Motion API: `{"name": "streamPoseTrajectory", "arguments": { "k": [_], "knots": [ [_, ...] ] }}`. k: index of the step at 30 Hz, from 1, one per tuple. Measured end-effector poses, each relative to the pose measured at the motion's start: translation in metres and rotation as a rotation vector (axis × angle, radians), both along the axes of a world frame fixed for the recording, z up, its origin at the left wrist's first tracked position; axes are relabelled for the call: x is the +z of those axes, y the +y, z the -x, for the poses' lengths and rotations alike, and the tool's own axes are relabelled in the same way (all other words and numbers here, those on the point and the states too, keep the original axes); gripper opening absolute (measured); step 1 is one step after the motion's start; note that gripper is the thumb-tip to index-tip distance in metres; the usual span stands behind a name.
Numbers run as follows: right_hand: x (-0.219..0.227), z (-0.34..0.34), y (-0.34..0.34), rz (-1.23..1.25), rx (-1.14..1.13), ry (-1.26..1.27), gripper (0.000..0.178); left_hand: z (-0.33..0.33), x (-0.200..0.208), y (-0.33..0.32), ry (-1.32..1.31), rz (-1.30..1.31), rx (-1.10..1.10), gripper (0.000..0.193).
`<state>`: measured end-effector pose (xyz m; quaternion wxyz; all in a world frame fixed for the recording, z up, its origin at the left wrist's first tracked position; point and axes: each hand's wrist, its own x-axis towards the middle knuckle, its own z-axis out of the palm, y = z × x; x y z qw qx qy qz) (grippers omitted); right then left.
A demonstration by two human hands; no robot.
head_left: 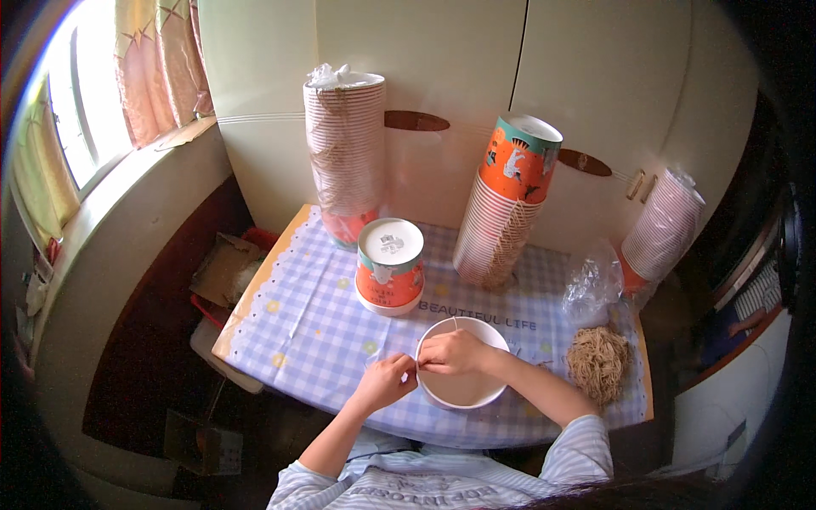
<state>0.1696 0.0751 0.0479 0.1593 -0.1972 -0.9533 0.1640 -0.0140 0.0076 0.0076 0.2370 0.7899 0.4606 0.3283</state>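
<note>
A white-walled paper bucket (463,393) stands mouth up on the table close in front of me. At its left rim, my left hand (387,380) pinches from outside, fingertips pressed together. My right hand (455,350) reaches across the bucket's mouth, its closed fingers meeting the left ones at that rim. What lies between the fingertips is too small to make out. A thin pale strand (456,323) shows at the far rim, behind my right hand. To the right, next to my right forearm, lies a tangled bundle of beige twine (598,364).
Behind the bucket, an orange printed bucket (389,276) stands upside down. Tall bucket stacks (344,149) (501,217) rise at the back, several with twine along their sides. A wrapped stack (663,225) and clear plastic bag (593,285) are at right. The table (319,340) has a checked cloth.
</note>
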Motion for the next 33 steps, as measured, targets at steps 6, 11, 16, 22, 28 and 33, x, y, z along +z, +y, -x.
{"name": "streamPoseTrajectory", "arguments": {
  "k": [6, 11, 16, 22, 28, 33],
  "knots": [
    [0.005, -0.002, -0.016, -0.006, 0.03, -0.084, 0.016, 0.005, 0.009, -0.025, -0.183, 0.162, -0.023, 0.009],
    [0.013, -0.011, -0.025, -0.057, 0.002, -0.12, 0.014, 0.022, -0.01, -0.025, -0.583, 0.269, -0.16, 0.004],
    [0.021, -0.017, -0.034, -0.085, -0.04, -0.078, 0.012, 0.018, -0.003, -0.023, -1.02, 0.447, -0.313, 0.002],
    [0.032, -0.016, -0.039, 0.009, -0.064, 0.027, 0.012, 0.016, 0.007, -0.019, -1.229, 0.628, -0.289, 0.005],
    [0.04, -0.007, -0.043, 0.204, -0.053, 0.216, 0.02, 0.001, 0.014, -0.014, -0.978, 0.616, -0.105, 0.013],
    [0.035, -0.001, -0.04, 0.269, -0.074, 0.259, 0.02, -0.002, 0.015, -0.014, -0.814, 0.579, -0.142, 0.013]
  ]
}}
